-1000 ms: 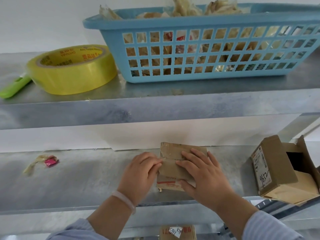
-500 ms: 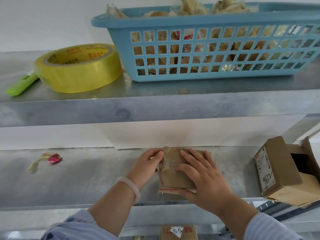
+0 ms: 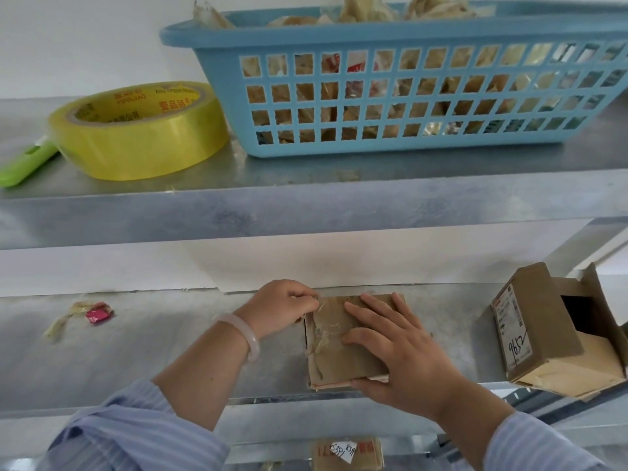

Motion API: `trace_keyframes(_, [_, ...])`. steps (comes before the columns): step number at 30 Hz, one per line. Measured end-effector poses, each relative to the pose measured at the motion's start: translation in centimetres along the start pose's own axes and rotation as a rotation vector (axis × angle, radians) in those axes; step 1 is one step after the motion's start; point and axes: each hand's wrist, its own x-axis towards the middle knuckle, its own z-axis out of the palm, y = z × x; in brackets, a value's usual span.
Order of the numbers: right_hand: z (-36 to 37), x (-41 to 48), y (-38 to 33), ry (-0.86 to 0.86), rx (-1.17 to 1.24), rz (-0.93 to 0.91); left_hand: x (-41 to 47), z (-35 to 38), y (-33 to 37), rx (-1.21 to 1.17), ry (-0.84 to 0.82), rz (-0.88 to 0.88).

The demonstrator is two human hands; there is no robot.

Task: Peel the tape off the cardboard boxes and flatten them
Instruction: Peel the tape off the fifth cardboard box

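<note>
The right hand (image 3: 404, 351) presses flat, fingers straight, on the flattened box (image 3: 343, 348); the left hand (image 3: 282, 307) pinches clear tape (image 3: 324, 326) at its far-left corner

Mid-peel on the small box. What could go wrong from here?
1. The tape looks stringy and crumpled where the left hand pinches it; it may tear and leave strips on the flattened box.
2. That box lies near the front edge of the shelf; if the right hand pressing it slips, it could slide off.
3. The open box sits at the same edge and might tip if bumped.
</note>
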Motion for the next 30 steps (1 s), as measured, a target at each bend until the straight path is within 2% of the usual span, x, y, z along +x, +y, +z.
trace_keyframes(6, [0.1, 0.3, 0.0, 0.007, 0.01, -0.013, 0.0, -0.5, -0.4, 0.098, 0.014, 0.076])
trace_keyframes(10, [0.2, 0.5, 0.1, 0.009, 0.009, -0.01, 0.2, -0.5, -0.1, 0.295, -0.051, 0.182])
trace_keyframes(12, [0.2, 0.6, 0.1, 0.0, -0.002, -0.015, 0.2, -0.3, 0.1, 0.352, -0.009, 0.204])
trace_keyframes(16, [0.2, 0.8, -0.1, -0.001, -0.015, -0.027, 0.3, 0.4, 0.4, 0.375, 0.134, 0.191])
trace_keyframes(19, [0.3, 0.7, -0.1, 0.007, -0.016, -0.022, 0.2, 0.7, 0.7, 0.369, 0.175, 0.172])
trace_keyframes(26, [0.3, 0.8, 0.1, -0.022, -0.029, -0.011, 0.1, 0.1, 2.2, 0.465, 0.17, 0.137])
trace_keyframes(30, [0.0, 1.1, 0.0, -0.043, -0.021, -0.017, 0.4, -0.5, 3.2, 0.675, 0.098, 0.168])
